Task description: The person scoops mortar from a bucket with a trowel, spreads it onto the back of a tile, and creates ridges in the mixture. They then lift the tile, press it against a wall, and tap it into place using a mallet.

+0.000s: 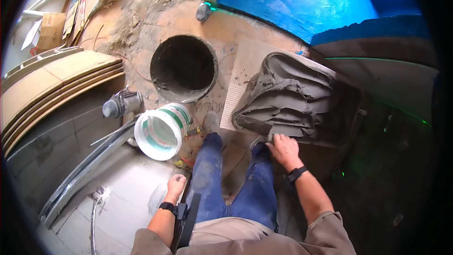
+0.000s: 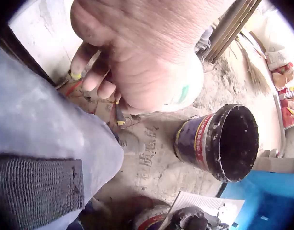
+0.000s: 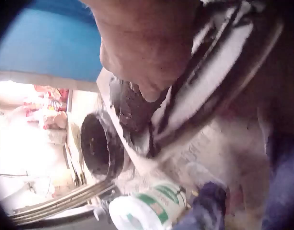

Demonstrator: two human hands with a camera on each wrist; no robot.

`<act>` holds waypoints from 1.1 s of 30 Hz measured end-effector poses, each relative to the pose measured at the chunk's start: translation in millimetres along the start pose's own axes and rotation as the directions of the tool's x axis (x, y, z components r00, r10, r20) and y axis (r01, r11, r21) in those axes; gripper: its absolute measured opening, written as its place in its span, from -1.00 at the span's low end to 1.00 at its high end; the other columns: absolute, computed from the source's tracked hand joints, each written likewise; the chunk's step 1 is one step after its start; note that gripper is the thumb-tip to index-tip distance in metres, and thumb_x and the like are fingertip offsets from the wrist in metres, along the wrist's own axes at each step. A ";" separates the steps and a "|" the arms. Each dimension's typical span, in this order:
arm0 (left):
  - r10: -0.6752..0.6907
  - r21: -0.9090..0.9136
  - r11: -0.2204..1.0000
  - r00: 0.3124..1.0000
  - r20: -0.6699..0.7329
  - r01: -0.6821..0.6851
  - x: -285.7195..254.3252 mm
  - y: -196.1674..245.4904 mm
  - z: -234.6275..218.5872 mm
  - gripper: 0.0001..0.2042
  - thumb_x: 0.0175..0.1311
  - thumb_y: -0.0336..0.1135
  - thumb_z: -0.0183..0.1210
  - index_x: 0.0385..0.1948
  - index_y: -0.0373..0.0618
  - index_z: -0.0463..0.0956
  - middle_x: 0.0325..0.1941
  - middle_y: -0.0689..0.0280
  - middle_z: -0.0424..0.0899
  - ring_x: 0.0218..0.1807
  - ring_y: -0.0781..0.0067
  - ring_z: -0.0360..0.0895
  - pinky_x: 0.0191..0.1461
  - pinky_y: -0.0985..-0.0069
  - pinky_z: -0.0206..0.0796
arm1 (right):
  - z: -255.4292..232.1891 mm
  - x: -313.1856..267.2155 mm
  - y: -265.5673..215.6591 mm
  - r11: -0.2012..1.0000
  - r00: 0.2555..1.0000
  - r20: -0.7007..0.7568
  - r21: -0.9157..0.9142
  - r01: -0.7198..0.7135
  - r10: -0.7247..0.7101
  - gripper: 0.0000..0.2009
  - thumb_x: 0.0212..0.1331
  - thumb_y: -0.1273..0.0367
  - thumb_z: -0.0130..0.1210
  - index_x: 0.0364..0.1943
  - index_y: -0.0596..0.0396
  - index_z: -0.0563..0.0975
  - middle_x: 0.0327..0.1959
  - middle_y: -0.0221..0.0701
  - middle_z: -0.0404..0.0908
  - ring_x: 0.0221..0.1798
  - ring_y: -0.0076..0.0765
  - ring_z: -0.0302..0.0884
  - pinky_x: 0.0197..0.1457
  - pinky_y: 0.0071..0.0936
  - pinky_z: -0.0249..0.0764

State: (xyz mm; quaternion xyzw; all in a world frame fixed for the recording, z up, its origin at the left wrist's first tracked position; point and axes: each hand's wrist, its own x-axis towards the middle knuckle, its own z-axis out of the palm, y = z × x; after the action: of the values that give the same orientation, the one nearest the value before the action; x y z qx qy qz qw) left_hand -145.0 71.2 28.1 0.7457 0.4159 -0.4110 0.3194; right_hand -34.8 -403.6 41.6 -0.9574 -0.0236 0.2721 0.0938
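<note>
A tile (image 1: 236, 85) with a ribbed face carries thick grey mortar (image 1: 288, 99), spread in folds and ridges. At its near edge my right hand (image 1: 285, 152) is curled round a mortar-covered tool, probably a trowel, mostly hidden by the fingers. The right wrist view has that hand (image 3: 144, 52) above the mortar, beside a dark, caked part. Away from the tile, my left hand (image 1: 175, 186) hangs by the left thigh. Its fingers are loosely curled with nothing visible in them in the left wrist view, where the hand (image 2: 132, 57) fills the top.
A dark bucket (image 1: 214, 73) stands beyond the feet, with a white and green bucket (image 1: 178, 113) nearer on the left. Stacked boards (image 1: 56, 80) and long strips (image 1: 85, 174) lie at left. A blue surface (image 1: 292, 0) is at the upper right.
</note>
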 end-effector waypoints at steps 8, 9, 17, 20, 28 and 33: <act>-0.129 -0.066 0.989 0.987 0.095 0.136 -26.2 29.1 2.0 -0.82 0.21 -0.31 0.14 -0.21 -0.14 0.55 -0.38 0.41 0.58 -0.44 0.62 0.50 -0.47 0.59 0.31 | -14.2 41.9 18.3 -0.325 0.742 0.444 0.892 -0.314 0.502 -0.55 0.33 -0.11 -0.10 -0.48 -0.07 0.29 -0.66 -0.56 0.24 -0.70 -0.49 0.28 -0.69 -0.43 0.24; -0.128 -0.083 0.987 0.987 0.097 0.136 -28.3 34.5 1.9 -0.82 0.21 -0.31 0.14 -0.21 -0.14 0.55 -0.37 0.40 0.59 -0.43 0.61 0.50 -0.47 0.59 0.31 | -22.1 54.6 -8.6 -0.570 0.668 0.574 0.778 -0.264 0.474 -0.54 0.30 -0.16 -0.11 -0.50 -0.12 0.26 -0.66 -0.58 0.21 -0.70 -0.51 0.21 -0.68 -0.49 0.18; -0.144 -0.167 0.975 0.989 0.040 0.149 -10.6 32.2 -20.2 -0.80 0.20 -0.31 0.14 -0.18 -0.15 0.56 -0.35 0.37 0.61 -0.41 0.59 0.51 -0.45 0.58 0.33 | -27.2 142.0 -55.2 -0.490 0.827 0.500 0.805 -0.335 0.255 -0.52 0.29 -0.17 -0.10 -0.40 -0.05 0.31 -0.62 -0.50 0.28 -0.66 -0.49 0.25 -0.65 -0.47 0.24; -0.175 -0.213 0.962 0.985 0.008 0.172 -3.3 24.4 -23.5 -0.82 0.19 -0.33 0.18 -0.21 -0.15 0.60 -0.40 0.36 0.62 -0.47 0.62 0.48 -0.52 0.62 0.28 | -9.9 100.2 23.2 0.448 0.945 0.170 0.848 -0.284 0.278 -0.54 0.28 -0.11 -0.03 -0.42 0.02 0.36 -0.62 -0.35 0.41 -0.59 -0.23 0.45 -0.54 -0.31 0.36; -0.248 -0.255 0.935 0.968 0.024 0.246 -20.8 30.7 -12.2 -0.85 0.20 -0.35 0.16 -0.25 -0.14 0.59 -0.45 0.39 0.59 -0.49 0.61 0.47 -0.55 0.62 0.26 | -93.7 128.4 79.8 0.977 0.992 -0.107 -0.210 0.048 -0.072 -0.67 0.05 0.08 0.22 -0.35 0.01 0.44 -0.32 -0.33 0.57 -0.22 -0.09 0.57 -0.18 -0.20 0.45; -0.243 -0.288 0.925 0.968 0.054 0.248 -24.9 27.4 2.0 -0.88 0.20 -0.38 0.13 -0.27 -0.12 0.58 -0.45 0.39 0.58 -0.50 0.63 0.45 -0.56 0.64 0.23 | -97.5 167.0 67.3 0.994 0.969 -0.219 0.038 -0.106 0.111 -0.63 0.16 0.04 0.13 -0.36 0.10 0.44 -0.39 -0.14 0.60 -0.29 0.10 0.57 -0.21 -0.03 0.45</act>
State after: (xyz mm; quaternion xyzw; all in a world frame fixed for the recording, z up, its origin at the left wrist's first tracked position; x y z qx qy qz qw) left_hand -129.4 48.3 52.8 0.6288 0.5594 -0.3881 0.3755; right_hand 158.1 -469.9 23.7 -0.9802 0.0430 0.1691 0.0935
